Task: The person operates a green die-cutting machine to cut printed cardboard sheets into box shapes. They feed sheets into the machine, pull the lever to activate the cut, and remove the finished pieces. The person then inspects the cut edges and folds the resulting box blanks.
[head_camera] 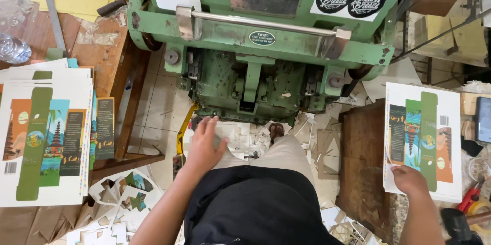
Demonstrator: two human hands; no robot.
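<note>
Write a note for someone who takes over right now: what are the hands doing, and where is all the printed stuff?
Left hand: open, palm down, holding nothing, in front of the green press.
Right hand: resting on the lower edge of the printed sheet on the brown stand; whether it grips, cannot tell.
Stack of printed sheets: on the left table.
Cut scraps: on the floor below.
Done: one sheet lies at the right.
Left: the stack on the left looks uncut.
</note>
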